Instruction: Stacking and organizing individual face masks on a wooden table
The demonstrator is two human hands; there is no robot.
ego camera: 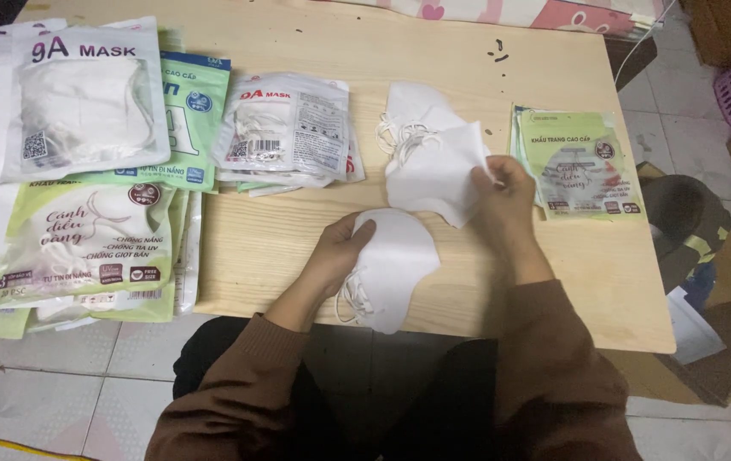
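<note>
White fabric fills both hands of the person seated at the near edge of the wooden table [297,248]. Closed fingers of the left hand [341,248] grip a folded face mask [395,265] that overhangs the near edge, its long axis slanting from the hand down toward the lap, ear loops dangling at the low end. Pinched shut, the right hand [502,192] holds the edge of the top mask on a loose stack of white masks [429,158] lying mid-table, pointed ends toward the far edge.

Near the right edge lies a short pile of flat green printed pouches [579,162], a mask picture on the front. Toward the far left corner sit clear sealed packets [293,128], each with a white mask inside, beside green-and-blue packets [195,119]. Larger mask packages [84,94] and pale green pouches [84,248] spill over the left edge.
</note>
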